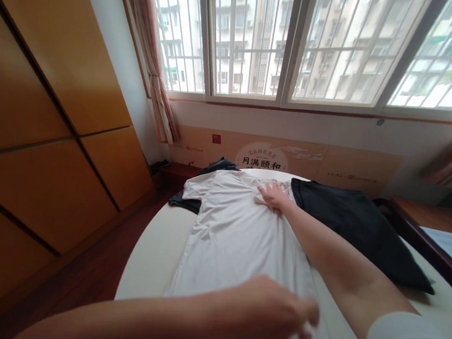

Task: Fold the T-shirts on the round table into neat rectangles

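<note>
A white T-shirt lies spread over a round pale table, its collar end towards the window and creases running along it. My right hand rests on the shirt's upper right part near the shoulder, fingers spread on the cloth. In the foreground my left hand reaches across the lower part of the shirt to its right side. It is blurred, with the fingers curled into a pinch and a bit of white cloth showing between them. The shirt's lower end is partly hidden behind my left forearm.
Folded black clothing lies on the table's right side. Another dark garment sits under the shirt's left sleeve. A brown wooden table with a paper stands at right. Wooden cabinets line the left, and barred windows are ahead.
</note>
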### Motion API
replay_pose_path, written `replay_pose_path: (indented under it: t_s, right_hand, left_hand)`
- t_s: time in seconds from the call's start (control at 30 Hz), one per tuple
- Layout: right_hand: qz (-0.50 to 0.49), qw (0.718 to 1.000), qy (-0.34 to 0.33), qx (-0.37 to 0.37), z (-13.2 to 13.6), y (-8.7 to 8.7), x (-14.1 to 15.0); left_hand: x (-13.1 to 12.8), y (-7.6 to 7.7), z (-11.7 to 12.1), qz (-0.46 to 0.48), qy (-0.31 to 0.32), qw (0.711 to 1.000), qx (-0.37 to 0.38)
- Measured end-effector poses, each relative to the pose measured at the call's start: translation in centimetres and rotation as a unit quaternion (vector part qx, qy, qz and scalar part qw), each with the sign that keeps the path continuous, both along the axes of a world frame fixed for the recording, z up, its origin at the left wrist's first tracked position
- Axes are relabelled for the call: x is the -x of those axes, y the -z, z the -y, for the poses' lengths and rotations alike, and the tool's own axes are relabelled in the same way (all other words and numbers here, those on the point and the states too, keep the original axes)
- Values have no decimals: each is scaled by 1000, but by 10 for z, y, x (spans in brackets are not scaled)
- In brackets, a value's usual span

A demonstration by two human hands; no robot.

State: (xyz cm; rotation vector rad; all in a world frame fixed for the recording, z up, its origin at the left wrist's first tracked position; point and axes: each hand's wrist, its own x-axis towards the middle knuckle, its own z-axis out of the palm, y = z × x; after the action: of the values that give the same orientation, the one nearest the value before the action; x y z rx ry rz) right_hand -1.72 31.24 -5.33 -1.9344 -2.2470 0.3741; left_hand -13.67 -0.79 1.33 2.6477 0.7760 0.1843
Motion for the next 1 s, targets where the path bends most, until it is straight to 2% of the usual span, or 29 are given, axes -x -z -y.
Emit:
replay_pose_path:
  t_s: [0.07, 0.1, 0.17, 0.27, 0.33, 0.4, 0.5, 0.67, 0.77, 0.87, 1.0]
  right_hand:
    - [-3, 1000, 10, 1, -4, 1, -5]
    - [-3, 1000, 13, 0, -5, 2, -6]
    - [-3, 1000, 17, -3, -7, 4, -6]
    - [2, 1000, 16, -9, -10, 6, -5]
    - [6, 1000, 13, -9, -12, 6, -6]
    - [9, 1000, 10, -6, -14, 7, -8]
    - [6, 1000, 12, -5, -15, 8, -9]
    - [-1, 1000, 29, -1, -12, 5, -5]
    - [3, 999, 33, 3, -7, 0, -2]
    - [11, 999, 30, 3, -1, -4, 0]
    - [18, 1000, 25, -6, 3, -5, 0]
  left_hand:
    - [7, -13, -59, 2, -164, 986, -25]
    - [10, -17, -90, 8, -249, 968, -37]
    - [17, -17, -148, 7, -371, 928, -34]
    - [23, -4, -213, 6, -469, 883, 7]
    - [24, 7, -237, 17, -495, 868, 28]
    - [25, 17, -247, 23, -493, 868, 47]
    - [29, 26, -247, 23, -485, 873, 51]
    - [32, 29, -235, -6, -512, 859, 15]
    - [27, 27, -238, 3, -511, 860, 5]
    - [21, 24, -256, 18, -496, 868, -17]
    - [16, 24, -293, 9, -478, 876, -61]
